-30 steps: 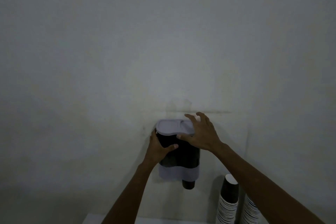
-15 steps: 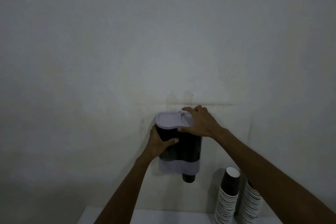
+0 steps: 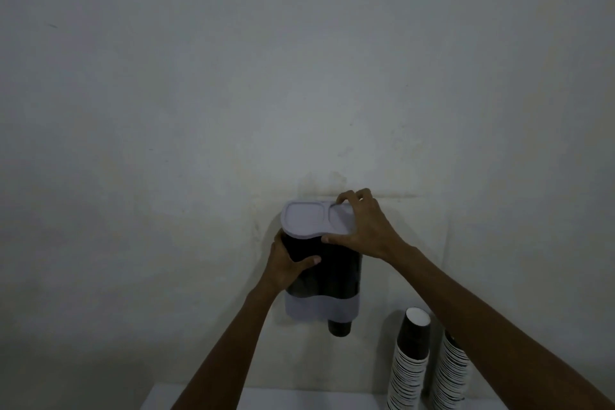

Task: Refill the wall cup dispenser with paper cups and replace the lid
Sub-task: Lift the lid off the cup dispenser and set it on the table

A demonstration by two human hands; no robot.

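Observation:
The cup dispenser (image 3: 336, 280) hangs on the wall, with a dark body and a pale grey base band. A black cup (image 3: 339, 328) pokes out of its bottom. Its pale grey lid (image 3: 307, 219) lies across the top. My right hand (image 3: 364, 226) grips the lid's right end, fingers over the back edge and thumb under the front. My left hand (image 3: 286, 265) clasps the dispenser's left side, thumb across the dark front.
Two tall stacks of black-and-white paper cups (image 3: 411, 363) (image 3: 451, 373) stand at the lower right on a white surface (image 3: 266, 398), close under my right forearm. The bare, pale wall (image 3: 299, 76) fills the remaining view.
My right hand has shifted from spread flat over the lid to pinching its right end. The left hand has stayed on the dispenser. The view has tilted down slightly.

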